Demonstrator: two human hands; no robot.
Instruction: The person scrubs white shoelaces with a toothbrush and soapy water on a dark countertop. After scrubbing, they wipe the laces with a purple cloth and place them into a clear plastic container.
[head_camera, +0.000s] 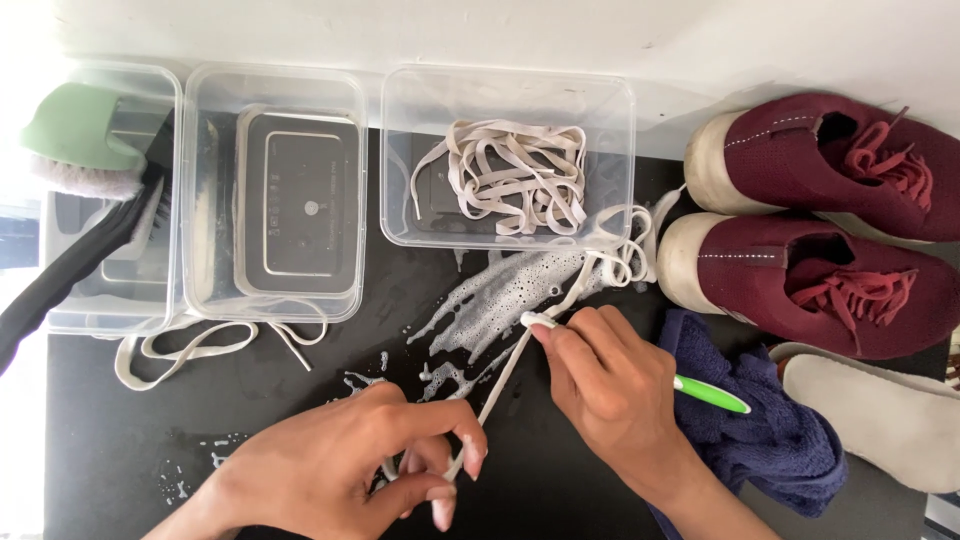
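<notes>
Nearest us, our left hand (340, 465) has its fingers pinched together on one end of a white lace (505, 370), holding it taut against the worktop (150, 430). Just beyond, our right hand (610, 385) has its fingers wrapped around a green-handled toothbrush (712, 394), with the white head pressed on the lace. We judge that we are mid-scrub on this lace; the next stroke calls for keeping the lace tight and working the bristles along it toward the foam (500, 290).

The worktop is black and wet, flecked with suds beyond the lace. Right of the lace lie a blue towel (780, 440), a grey insole (890, 415) and, farther off, two maroon shoes (820, 220). Beyond the lace stands a clear tub (400, 150) holding more laces (515, 175); left of the lace sit two more tubs (200, 200), one with brushes (85, 180), and another loose lace (190, 345). Behind all runs a white wall (500, 30).
</notes>
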